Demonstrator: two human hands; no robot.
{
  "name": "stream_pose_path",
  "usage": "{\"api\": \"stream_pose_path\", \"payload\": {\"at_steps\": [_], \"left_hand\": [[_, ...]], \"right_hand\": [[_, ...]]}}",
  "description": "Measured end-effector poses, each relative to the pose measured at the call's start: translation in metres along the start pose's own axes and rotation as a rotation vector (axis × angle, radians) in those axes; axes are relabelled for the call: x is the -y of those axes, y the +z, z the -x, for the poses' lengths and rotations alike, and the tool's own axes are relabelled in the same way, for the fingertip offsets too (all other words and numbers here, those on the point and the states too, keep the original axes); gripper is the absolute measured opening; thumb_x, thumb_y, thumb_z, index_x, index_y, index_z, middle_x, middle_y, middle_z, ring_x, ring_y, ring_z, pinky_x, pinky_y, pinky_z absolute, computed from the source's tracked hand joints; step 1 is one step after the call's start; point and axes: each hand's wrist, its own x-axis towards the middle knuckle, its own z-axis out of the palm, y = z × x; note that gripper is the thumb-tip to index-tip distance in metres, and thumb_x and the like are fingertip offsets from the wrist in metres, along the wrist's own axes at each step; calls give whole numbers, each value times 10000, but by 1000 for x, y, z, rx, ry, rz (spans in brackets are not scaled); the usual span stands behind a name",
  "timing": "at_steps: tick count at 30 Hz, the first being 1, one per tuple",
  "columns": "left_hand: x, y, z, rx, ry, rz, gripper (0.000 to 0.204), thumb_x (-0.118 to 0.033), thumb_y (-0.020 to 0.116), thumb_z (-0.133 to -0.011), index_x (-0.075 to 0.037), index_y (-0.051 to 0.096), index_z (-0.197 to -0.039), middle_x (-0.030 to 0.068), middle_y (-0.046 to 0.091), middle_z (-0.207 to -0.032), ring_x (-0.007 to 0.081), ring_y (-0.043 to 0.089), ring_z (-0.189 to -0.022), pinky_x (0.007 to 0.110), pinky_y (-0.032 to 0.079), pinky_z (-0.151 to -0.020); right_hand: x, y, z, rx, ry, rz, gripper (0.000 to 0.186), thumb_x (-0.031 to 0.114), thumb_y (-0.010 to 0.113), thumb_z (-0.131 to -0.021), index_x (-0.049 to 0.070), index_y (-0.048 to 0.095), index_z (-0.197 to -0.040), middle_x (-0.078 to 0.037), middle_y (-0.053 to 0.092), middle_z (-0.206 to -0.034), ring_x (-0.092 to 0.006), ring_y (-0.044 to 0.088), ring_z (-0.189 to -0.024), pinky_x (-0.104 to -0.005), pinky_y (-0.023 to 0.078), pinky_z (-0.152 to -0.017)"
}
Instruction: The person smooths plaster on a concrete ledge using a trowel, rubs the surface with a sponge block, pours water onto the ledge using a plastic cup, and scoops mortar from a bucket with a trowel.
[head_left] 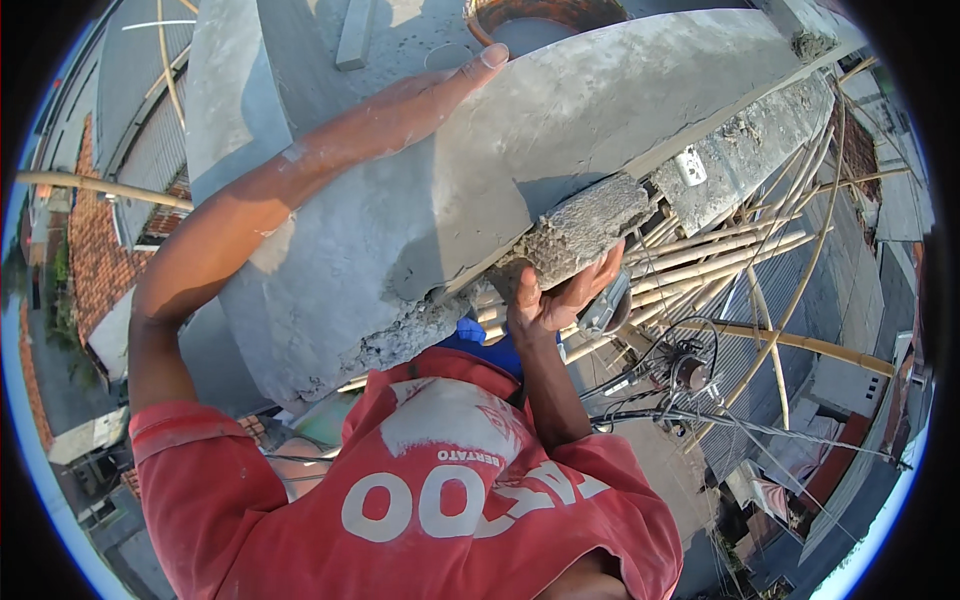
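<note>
Just under the smooth grey concrete wall (600,110) at centre right, a rough block (590,228) lies with its long axis slanting toward the upper right, the right hand's (565,305) fingers clasped against its crumbly lower side; the wall's mass separates it from the left hand (462,85), whose finger closure cannot be told, while bamboo poles (715,265) crowd the right

Bright Daylight Washed the Concrete (620,100)

Strong daylight lit the scene, throwing clear-edged shadows across the smooth gray face beside paler, sunlit patches. Fisheye distortion bowed straight edges outward, curving the surroundings near the rim, where bluish-white fringes met black corners. The red shirt (300,530) looked reasonably sharp; distant details, like the tiled roof (95,240), appeared softer.
</note>
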Motion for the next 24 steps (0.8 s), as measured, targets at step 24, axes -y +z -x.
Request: {"api": "stream_pose_path", "payload": {"at_steps": [24], "left_hand": [[10,8,-2,-34,109,10,911,-752,225,-836,-2,513,-1265,273,508,-1246,370,441,-1229,520,325,-1004]], "right_hand": [[2,-2,26,173,36,-320,638,572,516,-840,322,291,-1382,-240,356,-1298,-411,404,-1191,-552,332,-988]]}}
